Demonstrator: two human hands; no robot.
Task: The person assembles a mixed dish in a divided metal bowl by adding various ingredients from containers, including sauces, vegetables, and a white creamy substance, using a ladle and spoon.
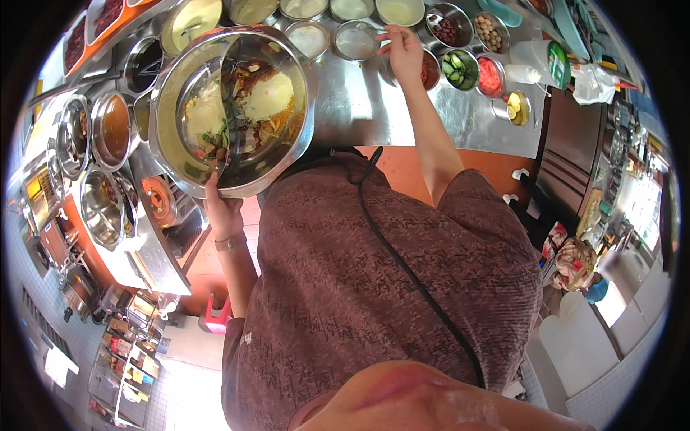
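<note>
We have the divided steel pot (262, 169) at the counter's left, pale powder (269, 97) and brown seasoning lying in its right half, green leaves (214, 138) in its left. Our left hand (224, 210) grips its near rim, thumb on top. Our right hand (404, 54) reaches over the steel counter (352, 108) beside a small metal bowl (356, 59); we cannot tell whether its fingers pinch anything. Green slices (455, 70) sit further right.

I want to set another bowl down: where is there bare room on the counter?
Bare steel counter shows between the large basin and the right forearm, in front of the powder bowls. Another patch lies between that forearm and the small yellow-filled bowl. The back is crowded with bowls, the left with pans.
</note>
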